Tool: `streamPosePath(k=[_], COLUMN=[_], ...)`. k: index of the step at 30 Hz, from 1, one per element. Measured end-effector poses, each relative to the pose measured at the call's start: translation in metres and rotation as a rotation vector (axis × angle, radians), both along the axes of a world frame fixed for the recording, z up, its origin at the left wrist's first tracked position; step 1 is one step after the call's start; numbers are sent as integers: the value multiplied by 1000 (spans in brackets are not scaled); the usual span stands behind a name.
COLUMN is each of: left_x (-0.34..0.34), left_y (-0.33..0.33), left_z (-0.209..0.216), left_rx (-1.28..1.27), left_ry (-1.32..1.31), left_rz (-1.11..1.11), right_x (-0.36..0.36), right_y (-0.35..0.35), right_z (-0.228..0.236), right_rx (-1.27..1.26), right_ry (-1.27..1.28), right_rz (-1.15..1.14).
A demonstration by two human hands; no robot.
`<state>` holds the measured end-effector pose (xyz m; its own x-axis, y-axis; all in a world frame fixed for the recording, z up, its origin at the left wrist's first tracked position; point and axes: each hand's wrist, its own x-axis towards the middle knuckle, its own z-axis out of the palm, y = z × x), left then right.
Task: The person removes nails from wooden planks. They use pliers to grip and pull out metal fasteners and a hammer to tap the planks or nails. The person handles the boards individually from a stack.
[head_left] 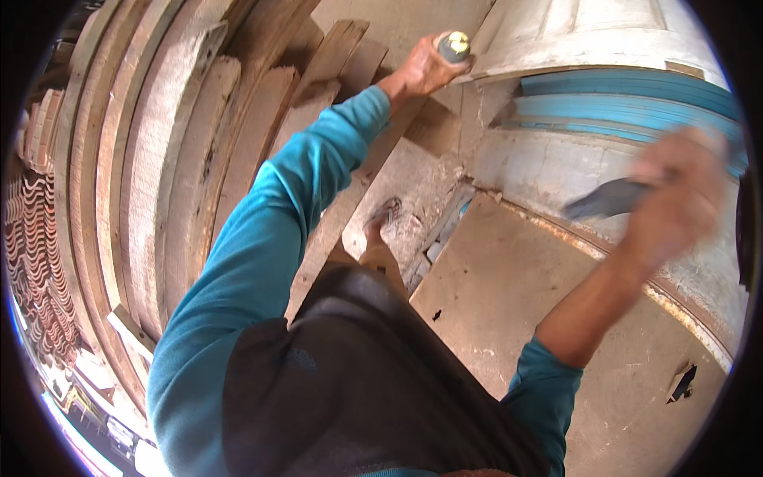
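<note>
My left hand [423,70], arm stretched forward, is closed around a short dark cylinder [455,48] with a patchy yellow-green end. What kind of thing it is, I cannot make out. On the right, motion blurs my right hand [675,195]. A dark grey, flat, curved piece [608,199] juts from it to the left, apparently gripped; its kind is unclear. This hand is raised over a brown board [540,294] and close to the blue slats [620,99].
Long wooden planks [143,159] stand along the left, with stacked wavy roof tiles [44,270] beyond them. A pale panelled door or board [588,36] is at the top right. A rusty metal edge [556,230] borders the brown board. My sandalled foot [385,213] stands on dusty floor.
</note>
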<state>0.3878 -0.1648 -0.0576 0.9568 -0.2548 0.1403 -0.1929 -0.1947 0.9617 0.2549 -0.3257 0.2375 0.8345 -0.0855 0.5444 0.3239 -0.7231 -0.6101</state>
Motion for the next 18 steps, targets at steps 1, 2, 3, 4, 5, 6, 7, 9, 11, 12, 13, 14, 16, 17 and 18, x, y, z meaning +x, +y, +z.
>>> streamPosePath(k=[1,2,3,4,5,6,7,9,11,12,13,14,16,17,18], left_x=[3,3,1,-5,-7,-4,-2,-7,-29,-21,-13,-3,-13,-13,-13], left_y=[-5,-11,-19,-4,1,1,2,-19,-16,-15,-2,6,7,8,-5], left_z=[0,0,13,9,9,11,8,3,-24,-15,-11,-1,-4,0,9], left_rx=[-30,-61,5,32,-22,-88,-272,-782,-924,-505,-77,-74,-206,-135,-159], left_ry=[-67,-133,-86,-78,-61,-55,-8,241,338,146,-51,-50,-11,-18,-17], left_rz=[-14,-26,-33,2,4,-5,-70,-153,-142,-126,-41,-3,-2,-2,-46], right_x=[-2,-5,-10,-5,-3,-4,-8,-6,-48,-32,-24,-11,-4,-2,-12], right_y=[-10,-17,-23,-22,-18,-8,10,20,8,-6,14,21,-2,-11,-13], right_z=[6,2,-15,-54,-89,-115,-121,-111,-126,-116,-76,-44,-23,-20,-20], right_rx=[100,178,133,60,-103,-270,-411,-444,-233,-347,-105,-32,118,169,149], right_ry=[-101,-153,-139,-61,77,403,835,1030,711,527,663,433,-134,-244,-269], right_rz=[112,208,176,153,85,-19,-101,-151,-117,-144,-194,-187,202,310,254])
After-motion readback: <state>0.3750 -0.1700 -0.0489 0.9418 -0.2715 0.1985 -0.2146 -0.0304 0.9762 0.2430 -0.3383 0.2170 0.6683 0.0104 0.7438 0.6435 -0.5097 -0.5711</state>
